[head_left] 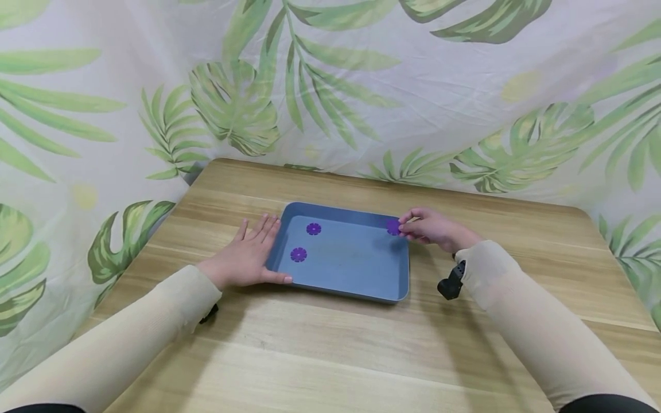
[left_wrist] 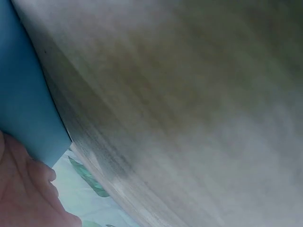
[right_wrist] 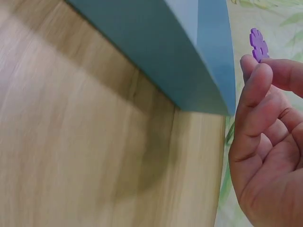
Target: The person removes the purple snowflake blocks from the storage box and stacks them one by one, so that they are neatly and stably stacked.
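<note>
A shallow blue-grey tray lies on the table. Two purple flower-shaped discs, one disc farther back and another disc nearer, lie in its left part. My left hand rests against the tray's left side with fingers spread and straight, the thumb along the front edge. Between thumb and fingertips my right hand pinches a third purple flower-shaped disc above the tray's back right corner. In the right wrist view that pinched disc stands on edge, apart from the tray wall.
The wooden table extends around the tray on all sides. Behind it hangs a white cloth printed with green leaves. A small black device sits at the right wrist.
</note>
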Available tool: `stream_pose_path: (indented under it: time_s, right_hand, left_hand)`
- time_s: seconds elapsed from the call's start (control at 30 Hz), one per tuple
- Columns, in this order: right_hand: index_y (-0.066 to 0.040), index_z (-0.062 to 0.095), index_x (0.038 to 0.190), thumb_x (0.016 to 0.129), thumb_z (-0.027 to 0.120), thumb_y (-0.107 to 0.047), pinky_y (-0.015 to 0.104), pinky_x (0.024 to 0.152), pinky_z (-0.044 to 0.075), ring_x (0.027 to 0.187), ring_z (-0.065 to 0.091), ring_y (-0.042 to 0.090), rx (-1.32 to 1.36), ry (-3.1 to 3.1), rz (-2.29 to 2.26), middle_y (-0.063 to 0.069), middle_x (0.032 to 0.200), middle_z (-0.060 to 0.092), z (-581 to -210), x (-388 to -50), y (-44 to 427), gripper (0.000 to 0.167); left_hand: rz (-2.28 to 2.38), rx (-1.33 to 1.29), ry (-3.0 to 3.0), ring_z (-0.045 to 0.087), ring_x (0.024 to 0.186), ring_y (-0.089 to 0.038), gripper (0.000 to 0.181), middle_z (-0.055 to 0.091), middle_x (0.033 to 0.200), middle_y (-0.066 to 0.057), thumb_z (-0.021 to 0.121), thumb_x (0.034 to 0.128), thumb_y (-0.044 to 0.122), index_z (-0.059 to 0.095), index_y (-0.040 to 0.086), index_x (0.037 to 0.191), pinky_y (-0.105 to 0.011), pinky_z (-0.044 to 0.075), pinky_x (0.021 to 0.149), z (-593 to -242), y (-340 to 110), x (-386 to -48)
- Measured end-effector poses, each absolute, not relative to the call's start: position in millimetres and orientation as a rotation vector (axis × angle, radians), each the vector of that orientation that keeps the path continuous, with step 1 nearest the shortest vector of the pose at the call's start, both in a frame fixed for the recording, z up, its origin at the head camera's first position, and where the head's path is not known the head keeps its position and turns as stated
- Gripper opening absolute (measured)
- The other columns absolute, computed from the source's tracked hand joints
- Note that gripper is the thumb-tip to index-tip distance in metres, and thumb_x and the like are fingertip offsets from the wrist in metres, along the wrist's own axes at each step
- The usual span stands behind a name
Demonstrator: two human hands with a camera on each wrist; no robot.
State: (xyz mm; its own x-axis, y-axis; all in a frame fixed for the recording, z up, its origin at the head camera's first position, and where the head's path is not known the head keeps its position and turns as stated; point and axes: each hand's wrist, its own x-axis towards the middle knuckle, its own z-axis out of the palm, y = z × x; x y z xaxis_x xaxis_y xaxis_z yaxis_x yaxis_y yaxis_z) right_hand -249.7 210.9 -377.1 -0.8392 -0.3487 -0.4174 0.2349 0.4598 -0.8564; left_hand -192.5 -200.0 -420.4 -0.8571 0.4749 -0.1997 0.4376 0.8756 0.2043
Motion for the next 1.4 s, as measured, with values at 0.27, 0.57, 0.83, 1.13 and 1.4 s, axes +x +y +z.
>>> stream_pose_path:
  time_s: [0.27,0.57,0.83,1.13,1.4]
  right_hand:
    - [0.004,0.055,0.116,0.105,0.057,-0.007,0.021,0.062,0.044,0.073,0.059,0.005,-0.099,2.192,-1.365,-0.002,0.084,0.071,-377.5,-247.2,230.7,0.016]
    - [0.003,0.056,0.118,0.106,0.056,-0.010,0.022,0.062,0.043,0.073,0.057,0.006,-0.079,2.211,-1.327,-0.002,0.087,0.068,-375.7,-242.3,254.1,0.018]
    - [0.009,0.053,0.126,0.108,0.051,-0.008,0.019,0.064,0.048,0.075,0.061,0.005,-0.046,2.194,-1.353,0.000,0.092,0.069,-378.8,-236.8,279.0,0.025]
    - [-0.001,0.056,0.114,0.106,0.054,-0.010,0.022,0.069,0.050,0.081,0.063,0.007,-0.017,2.217,-1.353,-0.003,0.096,0.066,-378.2,-229.4,303.1,0.012]
    - [0.005,0.055,0.119,0.105,0.055,-0.007,0.019,0.069,0.053,0.078,0.060,0.004,0.011,2.238,-1.416,-0.006,0.095,0.065,-378.3,-227.6,314.8,0.018]
  left_hand:
    - [0.165,0.759,2.834,-0.005,0.156,-0.043,0.135,-0.001,0.169,-0.028,0.057,0.0821,0.085,0.002,-0.010,0.161,-0.061,-0.004,0.122,-422.6,-200.8,-194.9]
    - [0.162,0.780,2.839,-0.005,0.155,-0.044,0.133,-0.002,0.169,-0.029,0.059,0.0836,0.083,0.004,-0.011,0.160,-0.059,-0.002,0.123,-420.4,-199.8,-194.7]
    - [0.204,0.747,2.814,-0.007,0.155,-0.043,0.133,-0.003,0.169,-0.027,0.058,0.0836,0.084,0.002,-0.009,0.161,-0.062,-0.006,0.121,-420.5,-199.0,-193.0]
    - [0.257,0.716,2.792,-0.009,0.156,-0.040,0.134,-0.003,0.170,-0.025,0.059,0.0828,0.084,0.002,-0.008,0.162,-0.062,-0.010,0.120,-421.8,-198.8,-191.4]
    - [0.275,0.699,2.799,-0.010,0.156,-0.038,0.134,-0.002,0.170,-0.025,0.058,0.0827,0.084,0.000,-0.007,0.162,-0.063,-0.011,0.119,-421.3,-199.7,-192.7]
